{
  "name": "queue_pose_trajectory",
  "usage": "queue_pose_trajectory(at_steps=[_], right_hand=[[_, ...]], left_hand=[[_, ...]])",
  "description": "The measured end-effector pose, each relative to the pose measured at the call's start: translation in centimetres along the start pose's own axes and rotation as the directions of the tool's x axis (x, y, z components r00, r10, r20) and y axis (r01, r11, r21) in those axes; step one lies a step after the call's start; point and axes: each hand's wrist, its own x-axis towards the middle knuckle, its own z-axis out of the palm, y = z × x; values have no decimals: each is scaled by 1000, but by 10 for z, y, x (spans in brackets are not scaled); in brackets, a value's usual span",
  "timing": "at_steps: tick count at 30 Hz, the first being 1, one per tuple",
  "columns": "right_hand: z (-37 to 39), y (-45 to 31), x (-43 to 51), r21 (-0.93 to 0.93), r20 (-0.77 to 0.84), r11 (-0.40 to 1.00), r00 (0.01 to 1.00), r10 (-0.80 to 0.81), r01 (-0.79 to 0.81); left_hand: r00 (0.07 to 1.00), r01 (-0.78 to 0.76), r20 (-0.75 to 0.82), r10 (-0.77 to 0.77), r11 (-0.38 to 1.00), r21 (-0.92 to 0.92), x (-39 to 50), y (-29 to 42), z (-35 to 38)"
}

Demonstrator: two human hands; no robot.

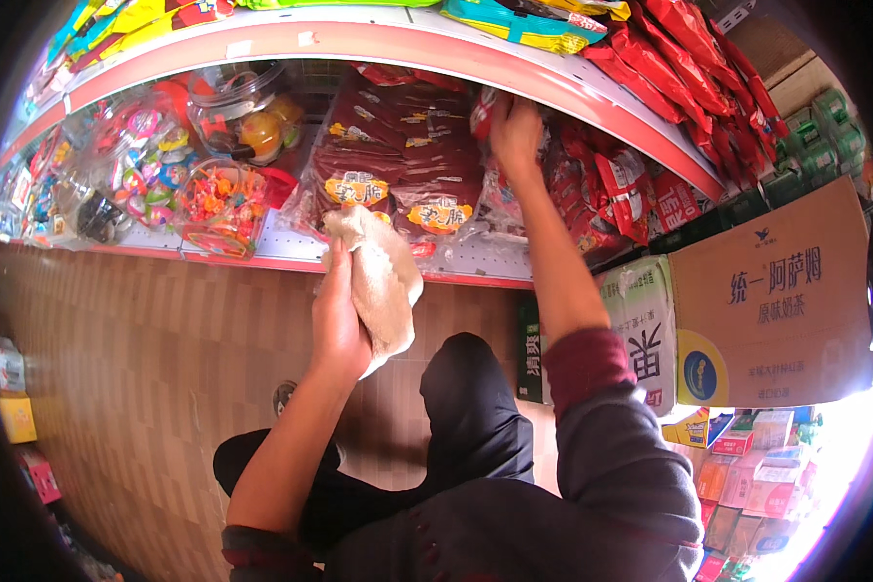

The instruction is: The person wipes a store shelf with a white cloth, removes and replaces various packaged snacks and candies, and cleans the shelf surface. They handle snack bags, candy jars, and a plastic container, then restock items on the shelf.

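My left hand (338, 320) grips a folded beige cloth (384, 280), held up in front of the lower shelf (284, 244). Under the upper shelf's edge, my right hand (516, 134) reaches in among red snack packets. Its fingers are partly hidden by a red packet (484, 115) and shadow, so whether it grips anything is unclear. Left of that hand lie two rows of dark red snack packets (436, 171) in clear plastic wrapping. To its right is a heap of loose red packets (611, 185).
Plastic jars (236, 113) and bags of small colourful toys (145, 164) fill the shelf's left part. The upper shelf's pink edge (407, 40) overhangs my right forearm. A brown carton (771, 305) and a wrapped drinks pack (636, 327) stand at the right, above the tiled floor (153, 349).
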Motion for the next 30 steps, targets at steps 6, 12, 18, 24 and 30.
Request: queue_pose_trajectory(at_steps=[6,12,18,24,30], right_hand=[[-84,-117,-115,240,358,966,934,5,-97],[-119,-163,-147,484,431,842,903,9,-239],[-135,-160,-140,678,576,371,772,270,-635],[-116,-148,-142,815,534,-37,725,434,-578],[-107,-150,-147,813,455,183,800,390,-552]], left_hand=[[876,-419,362,319,874,244,9,-10,8],[929,-305,309,205,897,321,23,-9,11],[973,-4,232,-7,999,48,40,-14,-3],[903,167,428,-39,949,-267,44,-15,-9],[857,247,516,6,873,-421,24,-29,-4]])
